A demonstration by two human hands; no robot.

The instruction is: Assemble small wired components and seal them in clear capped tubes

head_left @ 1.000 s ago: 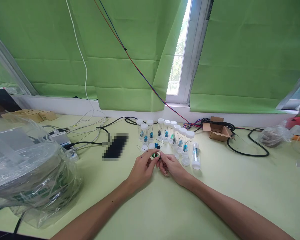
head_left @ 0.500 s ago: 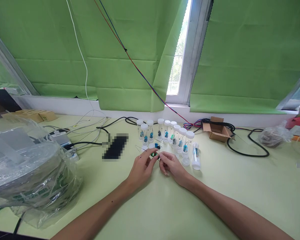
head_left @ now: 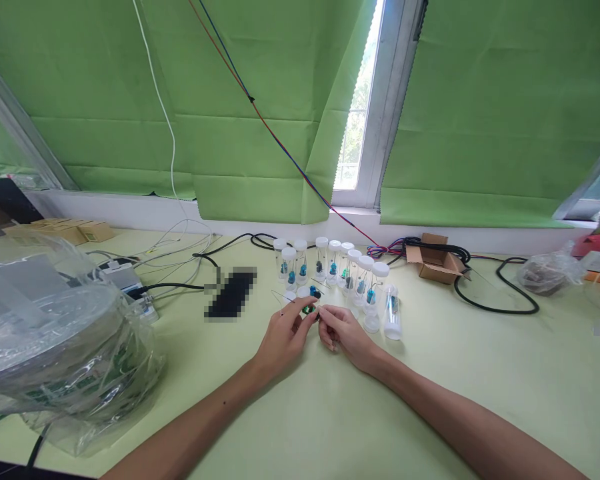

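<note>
My left hand (head_left: pixel 286 331) pinches a small green part (head_left: pixel 308 309) with thin wire leads sticking out to the left. Fingertips of my right hand (head_left: pixel 344 333) are closed against the same small piece, at a dark bit on its right end. Its exact kind is too small to make out. Just behind the fingers lies a blue and black part (head_left: pixel 315 292) with wires. Beyond it stand several clear tubes (head_left: pixel 333 267) with white caps, each with a small blue, dark or green piece inside. One capped tube (head_left: pixel 392 313) lies on its side to the right.
At left a large plastic-wrapped object (head_left: pixel 80 360) takes up the table (head_left: pixel 300 427). A pixelated dark rectangle (head_left: pixel 233 293) lies left of the tubes. Black cables (head_left: pixel 510 310) and an open cardboard box (head_left: pixel 433 262) are at the back right, near a plastic bag (head_left: pixel 550 273).
Almost nothing differs. Both hands keep their pinch at the same spot, with only a slight shift of the fingertips and of the wire leads.
</note>
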